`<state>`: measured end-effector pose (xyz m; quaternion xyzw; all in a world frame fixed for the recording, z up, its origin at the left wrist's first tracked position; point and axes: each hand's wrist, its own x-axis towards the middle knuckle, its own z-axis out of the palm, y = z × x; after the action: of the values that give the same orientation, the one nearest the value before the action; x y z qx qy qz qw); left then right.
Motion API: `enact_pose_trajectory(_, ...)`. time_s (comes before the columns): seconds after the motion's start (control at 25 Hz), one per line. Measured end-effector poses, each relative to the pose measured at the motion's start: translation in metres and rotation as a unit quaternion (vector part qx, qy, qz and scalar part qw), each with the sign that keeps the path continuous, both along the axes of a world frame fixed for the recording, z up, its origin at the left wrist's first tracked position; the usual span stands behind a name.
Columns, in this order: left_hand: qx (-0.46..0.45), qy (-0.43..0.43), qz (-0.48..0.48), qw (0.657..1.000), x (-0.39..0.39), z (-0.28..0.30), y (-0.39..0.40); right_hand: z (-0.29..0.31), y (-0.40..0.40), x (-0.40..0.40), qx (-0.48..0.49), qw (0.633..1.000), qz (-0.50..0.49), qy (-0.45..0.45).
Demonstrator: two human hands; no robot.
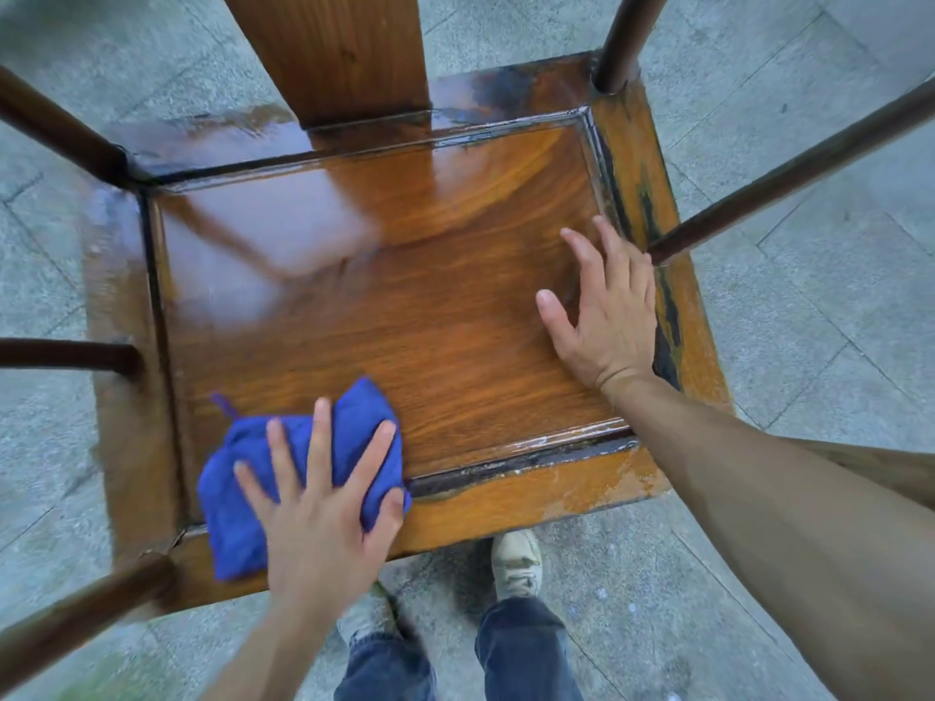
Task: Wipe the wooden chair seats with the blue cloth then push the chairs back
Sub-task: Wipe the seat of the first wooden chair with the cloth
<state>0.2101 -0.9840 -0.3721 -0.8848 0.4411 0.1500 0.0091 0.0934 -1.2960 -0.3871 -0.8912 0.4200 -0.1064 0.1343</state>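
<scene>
I look straight down on a wooden chair seat [405,306], glossy brown with a raised frame. My left hand [324,513] presses flat on the crumpled blue cloth [238,503] at the seat's near left corner, fingers spread over it. My right hand [602,311] rests open and flat on the seat's right side, beside the frame. The far left part of the seat shines wet and reflects light.
The chair's backrest slat [334,53] rises at the far edge. Dark armrest rods [789,174] and posts [55,124] stand at the sides. Grey stone paving [809,346] surrounds the chair. My feet [516,564] stand just before the seat's front edge.
</scene>
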Motion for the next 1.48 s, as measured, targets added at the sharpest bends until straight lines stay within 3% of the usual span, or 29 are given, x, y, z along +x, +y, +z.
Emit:
enact_pose_trajectory(0.08, 0.011, 0.028, 0.042, 0.999, -0.036, 0.001, 0.000, 0.003, -0.003, 0.002, 0.015, 0.998, -0.034, -0.053)
enact_pose_trajectory(0.28, -0.023, 0.017, -0.169, 0.985, -0.085, -0.001, -0.094, 0.007, -0.008, 0.002, 0.055, 0.937, -0.202, -0.280)
enact_pose_trajectory(0.36, -0.046, 0.019, -0.198, 0.979, -0.083, 0.000, -0.146, 0.010, 0.000, 0.000, 0.047, 0.903, -0.333, -0.269)
enact_pose_trajectory(0.44, -0.053, 0.001, -0.196, 0.979, -0.066, -0.004, -0.203, 0.009, 0.008, -0.010, 0.056, 0.888, -0.396, -0.229)
enact_pose_trajectory(0.64, -0.016, -0.010, -0.114, 0.993, 0.039, -0.010, -0.367, -0.002, 0.011, -0.029, 0.070, 0.900, -0.369, -0.223)
enact_pose_trajectory(0.76, 0.003, 0.004, -0.021, 1.000, 0.048, -0.008, -0.407, -0.003, 0.009, -0.028, 0.073, 0.904, -0.362, -0.213)
enact_pose_trajectory(0.84, -0.005, 0.008, -0.025, 1.000, 0.035, -0.006, -0.401, 0.000, 0.009, -0.027, 0.084, 0.899, -0.368, -0.222)
enact_pose_trajectory(1.04, -0.044, 0.001, -0.213, 0.976, -0.018, -0.004, -0.328, 0.014, -0.002, -0.031, 0.138, 0.883, -0.374, -0.248)
enact_pose_trajectory(1.12, -0.053, 0.015, -0.245, 0.968, -0.051, -0.003, -0.284, 0.033, -0.012, -0.032, 0.184, 0.875, -0.387, -0.224)
enact_pose_trajectory(1.2, -0.089, 0.057, -0.289, 0.952, -0.078, -0.004, -0.232, 0.052, -0.017, -0.019, 0.144, 0.916, -0.352, -0.125)
enact_pose_trajectory(1.28, -0.117, 0.066, -0.345, 0.929, -0.098, -0.006, -0.179, 0.062, -0.019, 0.006, 0.117, 0.973, -0.195, -0.038)
enact_pose_trajectory(1.32, -0.111, 0.059, -0.364, 0.923, -0.101, -0.007, -0.156, 0.065, -0.017, 0.020, 0.143, 0.984, -0.108, 0.006)
enact_pose_trajectory(1.4, -0.093, 0.041, -0.367, 0.925, -0.090, -0.008, -0.115, 0.061, -0.008, 0.041, 0.213, 0.969, -0.021, 0.121)
enact_pose_trajectory(1.48, -0.079, 0.031, -0.302, 0.949, -0.068, -0.003, -0.075, 0.052, -0.001, 0.043, 0.246, 0.945, -0.016, 0.216)
